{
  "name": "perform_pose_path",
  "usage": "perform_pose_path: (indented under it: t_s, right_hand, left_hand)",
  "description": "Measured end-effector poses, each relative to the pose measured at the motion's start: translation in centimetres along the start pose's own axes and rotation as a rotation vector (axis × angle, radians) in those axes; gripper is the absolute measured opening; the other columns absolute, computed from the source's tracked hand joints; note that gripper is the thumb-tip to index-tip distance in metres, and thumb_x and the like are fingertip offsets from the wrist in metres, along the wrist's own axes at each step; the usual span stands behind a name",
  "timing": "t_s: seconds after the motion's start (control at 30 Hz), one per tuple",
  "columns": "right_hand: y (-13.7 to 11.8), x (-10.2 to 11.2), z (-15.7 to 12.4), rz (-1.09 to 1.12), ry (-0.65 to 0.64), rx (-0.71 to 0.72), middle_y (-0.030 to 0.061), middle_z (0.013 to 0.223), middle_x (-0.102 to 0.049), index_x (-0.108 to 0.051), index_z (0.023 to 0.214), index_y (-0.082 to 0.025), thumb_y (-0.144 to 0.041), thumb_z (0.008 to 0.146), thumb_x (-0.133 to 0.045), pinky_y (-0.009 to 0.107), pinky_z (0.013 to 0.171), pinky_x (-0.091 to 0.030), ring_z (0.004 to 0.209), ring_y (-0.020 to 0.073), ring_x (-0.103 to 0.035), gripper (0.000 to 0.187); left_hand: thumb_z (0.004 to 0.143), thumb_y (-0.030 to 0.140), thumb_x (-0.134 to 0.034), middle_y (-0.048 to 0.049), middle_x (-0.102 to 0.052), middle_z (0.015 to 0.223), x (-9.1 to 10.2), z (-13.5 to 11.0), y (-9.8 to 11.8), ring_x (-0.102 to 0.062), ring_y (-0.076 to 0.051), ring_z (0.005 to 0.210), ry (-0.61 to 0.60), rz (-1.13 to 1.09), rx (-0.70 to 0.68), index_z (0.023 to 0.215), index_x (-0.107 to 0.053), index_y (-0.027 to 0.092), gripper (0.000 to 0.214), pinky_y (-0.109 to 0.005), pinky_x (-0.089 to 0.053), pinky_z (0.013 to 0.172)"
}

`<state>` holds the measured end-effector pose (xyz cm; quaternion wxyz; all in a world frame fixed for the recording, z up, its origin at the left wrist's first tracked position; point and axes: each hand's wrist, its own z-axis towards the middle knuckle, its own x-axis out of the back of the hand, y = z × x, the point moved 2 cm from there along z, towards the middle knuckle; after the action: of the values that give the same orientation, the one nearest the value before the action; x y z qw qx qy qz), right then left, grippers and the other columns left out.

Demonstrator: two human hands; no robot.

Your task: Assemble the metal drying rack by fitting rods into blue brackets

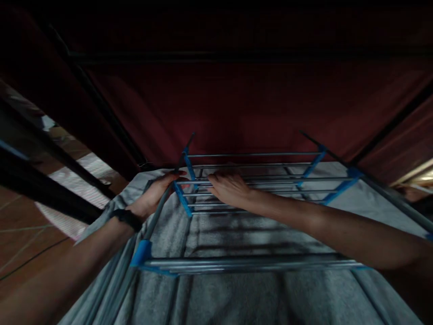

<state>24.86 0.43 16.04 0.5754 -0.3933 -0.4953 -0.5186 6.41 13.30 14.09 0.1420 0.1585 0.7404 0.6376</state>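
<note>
A metal rack (257, 155) of grey bars with blue plastic joints stands in front of me, over a grey towel-like cloth (237, 289). My left hand (154, 196), with a black band on the wrist, is wrapped around the rack's left upright pole near a blue corner joint (184, 198). My right hand (230, 188) lies palm down on the horizontal bars of the upper tier, its fingers curled over one bar. A lower tier of bars (250, 264) crosses nearer to me, under my right forearm.
A dark red fabric wall (250, 104) with black frame poles closes the back and sides. At the left there is a tiled floor (23, 239) and a pale patterned mat (76, 185). The light is dim.
</note>
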Motion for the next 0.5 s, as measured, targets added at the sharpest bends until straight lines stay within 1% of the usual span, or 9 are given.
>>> perform_pose_path:
  t_s: [0.07, 0.13, 0.23, 0.3, 0.33, 0.4, 0.47, 0.5]
  right_hand:
    - [1.5, 0.0, -1.5, -0.034, -0.008, -0.033, 0.0141, 0.118, -0.068, -0.06, 0.12, -0.015, -0.036, 0.104, -0.045, 0.039, 0.09, -0.05, 0.103, 0.0268, -0.065, 0.03]
    - [3.0, -0.3, -2.6, -0.057, -0.01, -0.074, 0.0131, 0.117, -0.068, -0.061, 0.118, -0.016, -0.037, 0.105, -0.042, 0.039, 0.088, -0.051, 0.102, 0.0269, -0.065, 0.031]
    - [4.5, -0.7, -3.2, -0.052, 0.005, -0.086, 0.0101, 0.117, -0.069, -0.063, 0.115, -0.018, -0.04, 0.107, -0.038, 0.038, 0.086, -0.052, 0.105, 0.0264, -0.065, 0.034]
    - [5.0, -1.0, -3.2, -0.032, 0.007, -0.073, 0.0086, 0.118, -0.07, -0.063, 0.114, -0.019, -0.042, 0.108, -0.037, 0.037, 0.085, -0.053, 0.107, 0.0259, -0.065, 0.035]
    - [5.2, -1.1, -3.1, -0.02, 0.003, -0.065, 0.0083, 0.118, -0.07, -0.063, 0.114, -0.019, -0.042, 0.108, -0.037, 0.036, 0.084, -0.053, 0.107, 0.0258, -0.066, 0.035]
    - [5.4, -1.2, -2.8, 0.006, -0.01, -0.046, 0.0083, 0.117, -0.071, -0.062, 0.116, -0.019, -0.044, 0.108, -0.036, 0.037, 0.082, -0.054, 0.104, 0.0259, -0.067, 0.037]
    - [5.6, -1.2, -2.6, 0.033, -0.036, -0.024, 0.0088, 0.115, -0.071, -0.061, 0.116, -0.019, -0.045, 0.108, -0.035, 0.038, 0.081, -0.055, 0.102, 0.0266, -0.069, 0.038]
    - [5.7, -1.2, -2.5, 0.043, -0.048, -0.016, 0.0091, 0.114, -0.072, -0.062, 0.115, -0.019, -0.046, 0.108, -0.034, 0.038, 0.08, -0.055, 0.101, 0.027, -0.069, 0.039]
  left_hand:
    - [0.072, 0.022, -0.072, -0.0048, -0.078, 0.088, 0.1, -0.2, 0.3, -0.073, -0.019, 0.076, -0.005, -0.031, 0.037, 0.098, -0.073, 0.016, 0.026, -0.025, -0.061, 0.067]
    - [0.074, 0.019, -0.071, -0.004, -0.077, 0.084, 0.5, 0.2, 0.4, -0.073, -0.017, 0.073, 0.028, -0.04, 0.066, 0.097, -0.073, 0.016, 0.024, -0.023, -0.061, 0.066]
    - [0.072, 0.016, -0.073, -0.0045, -0.076, 0.077, 1.0, 1.3, 0.1, -0.072, -0.019, 0.065, 0.052, -0.017, 0.171, 0.092, -0.073, 0.015, 0.021, -0.027, -0.063, 0.06]
    - [0.071, 0.016, -0.074, -0.0044, -0.075, 0.074, 1.0, 2.1, -0.1, -0.071, -0.02, 0.062, 0.045, -0.011, 0.25, 0.088, -0.072, 0.015, 0.017, -0.028, -0.063, 0.057]
    - [0.071, 0.016, -0.073, -0.0037, -0.074, 0.072, 0.9, 2.3, -0.1, -0.071, -0.019, 0.061, 0.043, -0.001, 0.261, 0.085, -0.071, 0.015, 0.014, -0.027, -0.063, 0.057]
    - [0.073, 0.016, -0.072, -0.0009, -0.074, 0.071, 0.5, 2.5, 0.2, -0.071, -0.015, 0.061, 0.048, 0.031, 0.208, 0.081, -0.069, 0.015, 0.008, -0.023, -0.062, 0.06]
    - [0.075, 0.017, -0.071, 0.0023, -0.075, 0.073, 0.1, 2.1, 0.6, -0.071, -0.012, 0.064, 0.052, 0.062, 0.159, 0.081, -0.069, 0.017, 0.007, -0.02, -0.062, 0.064]
    - [0.075, 0.018, -0.072, 0.0034, -0.075, 0.073, -0.1, 1.6, 0.8, -0.071, -0.012, 0.064, 0.058, 0.068, 0.178, 0.082, -0.069, 0.019, 0.007, -0.021, -0.061, 0.064]
